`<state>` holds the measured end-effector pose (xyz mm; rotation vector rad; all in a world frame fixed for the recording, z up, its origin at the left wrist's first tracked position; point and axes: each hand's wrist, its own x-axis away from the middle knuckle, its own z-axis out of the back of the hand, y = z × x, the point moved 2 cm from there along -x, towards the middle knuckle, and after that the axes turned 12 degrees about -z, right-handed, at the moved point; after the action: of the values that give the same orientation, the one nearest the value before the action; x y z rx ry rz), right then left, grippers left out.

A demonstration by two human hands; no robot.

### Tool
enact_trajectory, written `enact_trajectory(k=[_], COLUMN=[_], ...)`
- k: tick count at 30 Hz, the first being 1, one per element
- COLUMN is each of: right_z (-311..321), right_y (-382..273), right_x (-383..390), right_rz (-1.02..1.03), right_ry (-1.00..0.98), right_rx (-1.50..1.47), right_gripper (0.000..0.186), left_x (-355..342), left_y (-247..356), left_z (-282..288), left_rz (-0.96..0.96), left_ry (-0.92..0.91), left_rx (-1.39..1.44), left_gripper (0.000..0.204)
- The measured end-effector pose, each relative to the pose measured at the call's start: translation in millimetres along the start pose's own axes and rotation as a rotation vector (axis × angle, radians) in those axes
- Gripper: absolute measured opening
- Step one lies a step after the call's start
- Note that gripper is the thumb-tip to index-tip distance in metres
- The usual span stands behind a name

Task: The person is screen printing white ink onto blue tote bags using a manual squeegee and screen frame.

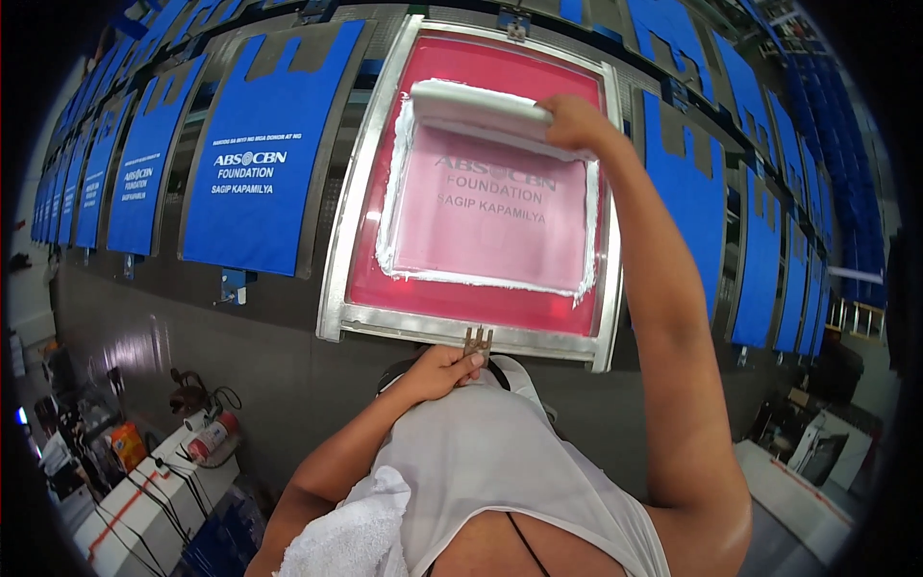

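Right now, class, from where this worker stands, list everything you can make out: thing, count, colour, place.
metal frame: one, silver, centre
mesh: one, pink-red, inside the frame
ink: one ragged border, white, on the mesh
squeegee: one, pale, upper mesh
pronged metal piece: one, brownish, frame's near edge
bag-shaped pieces: many, blue, both sides
cylinder: one, red, lower left
container: one, orange, lower left
towel: one, white, lower left of centre
top: one, light grey, on the person
left hand: one, bare, on the pronged metal piece
right hand: one, bare, gripping the squeegee's right end
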<state>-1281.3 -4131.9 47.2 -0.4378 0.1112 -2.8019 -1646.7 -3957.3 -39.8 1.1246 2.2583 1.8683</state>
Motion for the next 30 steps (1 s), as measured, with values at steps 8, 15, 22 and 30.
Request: enact_trajectory(k=[8, 15, 22, 30], right_z=[-62.8, -73.7, -86.3, -126.3], right_y=[-80.6, -58.8, 59.9, 84.1], right_x=[251.1, 267.7, 251.2, 207.4], right_rz=[-0.052, -0.011, -0.218, -0.284], right_ry=[0.094, 0.163, 0.115, 0.016], right_rx=[-0.095, -0.173, -0.524, -1.276], right_gripper=[0.037, 0.032, 0.032, 0.034], left_x=[-1.6, -15.0, -15.9, -6.7], left_y=[-3.3, -16.2, -13.8, 72.6], left_z=[-3.5, -5.6, -17.7, 132.9], left_rz=[-0.043, 0.153, 0.209, -0.134], left_ry=[0.023, 0.105, 0.193, 1.177], left_rx=[0.03, -0.423, -0.514, -1.116], left_gripper=[0.042, 0.052, 0.048, 0.046])
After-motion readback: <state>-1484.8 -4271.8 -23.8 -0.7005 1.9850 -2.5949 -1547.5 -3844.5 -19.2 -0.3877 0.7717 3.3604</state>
